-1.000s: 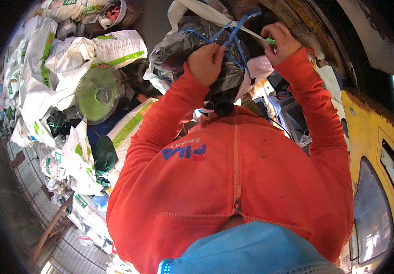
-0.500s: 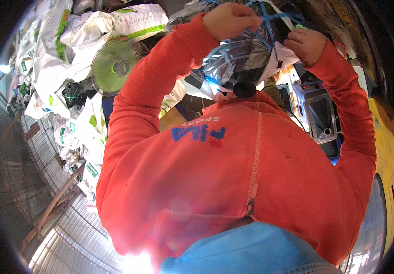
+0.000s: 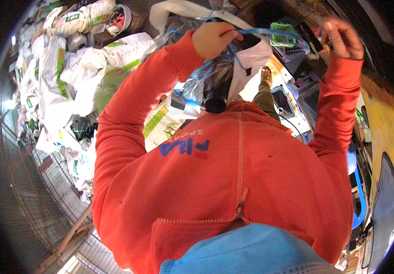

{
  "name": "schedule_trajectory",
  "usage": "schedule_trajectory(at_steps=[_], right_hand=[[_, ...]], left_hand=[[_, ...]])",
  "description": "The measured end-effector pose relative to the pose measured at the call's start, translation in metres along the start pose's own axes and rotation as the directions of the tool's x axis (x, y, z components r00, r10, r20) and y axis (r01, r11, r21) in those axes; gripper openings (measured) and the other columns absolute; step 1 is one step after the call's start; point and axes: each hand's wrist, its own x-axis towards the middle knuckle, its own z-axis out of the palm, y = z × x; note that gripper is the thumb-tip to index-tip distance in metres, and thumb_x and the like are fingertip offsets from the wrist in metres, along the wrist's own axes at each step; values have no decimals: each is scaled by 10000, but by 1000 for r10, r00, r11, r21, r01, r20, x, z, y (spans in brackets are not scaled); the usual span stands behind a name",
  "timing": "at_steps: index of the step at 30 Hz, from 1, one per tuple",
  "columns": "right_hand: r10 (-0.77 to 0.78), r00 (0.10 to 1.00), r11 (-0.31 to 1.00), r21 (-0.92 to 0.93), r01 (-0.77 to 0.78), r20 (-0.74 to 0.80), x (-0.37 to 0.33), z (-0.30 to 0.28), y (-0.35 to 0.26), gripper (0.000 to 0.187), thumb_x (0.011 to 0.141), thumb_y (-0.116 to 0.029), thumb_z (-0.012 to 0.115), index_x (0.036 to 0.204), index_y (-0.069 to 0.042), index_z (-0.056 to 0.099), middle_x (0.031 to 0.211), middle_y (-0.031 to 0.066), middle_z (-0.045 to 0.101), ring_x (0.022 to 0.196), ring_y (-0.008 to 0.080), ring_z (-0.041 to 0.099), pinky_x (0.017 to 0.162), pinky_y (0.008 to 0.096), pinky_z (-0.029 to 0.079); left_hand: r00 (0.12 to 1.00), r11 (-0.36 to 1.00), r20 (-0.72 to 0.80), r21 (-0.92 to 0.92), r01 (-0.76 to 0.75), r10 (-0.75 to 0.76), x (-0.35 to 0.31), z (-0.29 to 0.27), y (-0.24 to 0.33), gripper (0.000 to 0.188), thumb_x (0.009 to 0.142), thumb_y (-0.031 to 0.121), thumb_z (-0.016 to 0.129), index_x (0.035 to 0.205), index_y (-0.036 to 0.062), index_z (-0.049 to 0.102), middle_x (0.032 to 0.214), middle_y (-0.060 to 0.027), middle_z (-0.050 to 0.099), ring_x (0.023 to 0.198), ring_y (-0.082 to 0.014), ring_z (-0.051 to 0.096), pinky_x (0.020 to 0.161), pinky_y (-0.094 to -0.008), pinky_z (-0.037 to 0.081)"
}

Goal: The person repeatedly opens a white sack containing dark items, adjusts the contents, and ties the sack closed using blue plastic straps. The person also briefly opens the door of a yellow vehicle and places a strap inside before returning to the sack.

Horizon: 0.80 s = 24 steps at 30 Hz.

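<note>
My left hand pinches a flat blue plastic twine whose loose end stretches right toward my other hand. Below it is a clear plastic bag wound with more blue twine; its contents are hard to make out. A dark, round-ended object lies against the near side of the bag, close to my chest. My right hand is raised to the right, apart from the twine's end. Its fingers are loosely bent and spread, slightly blurred, with nothing visible between them.
White sacks are heaped on the left, partly covering a green fan. A green plastic basket sits between my hands, further off. On the right stands a yellow panel. My foot shows beside a white board.
My right hand has moved right, away from the bag and the twine. My left hand has shifted slightly left and down, still gripping the twine. The view has also shifted.
</note>
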Motion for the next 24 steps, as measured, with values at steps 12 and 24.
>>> schedule_trajectory(at_steps=[12,24], right_hand=[[817,576,99,-975,-200,-36,-154,-47,325,301,789,-269,529,1008,-80,611,1130,170,550,1053,300,519,897,419,412],[482,789,4,-900,-436,-380,-121,-94,350,381,873,-280,440,1204,-92,433,1168,105,503,1031,243,499,855,394,415]], left_hand=[[946,939,40,143,312,-321,37,18,33,536,743,539,591,673,9,634,560,-174,556,507,-301,550,505,-377,428],[918,916,78,-76,394,-389,41,19,23,418,769,397,556,670,-4,623,542,-204,545,518,-335,564,505,-409,420]])
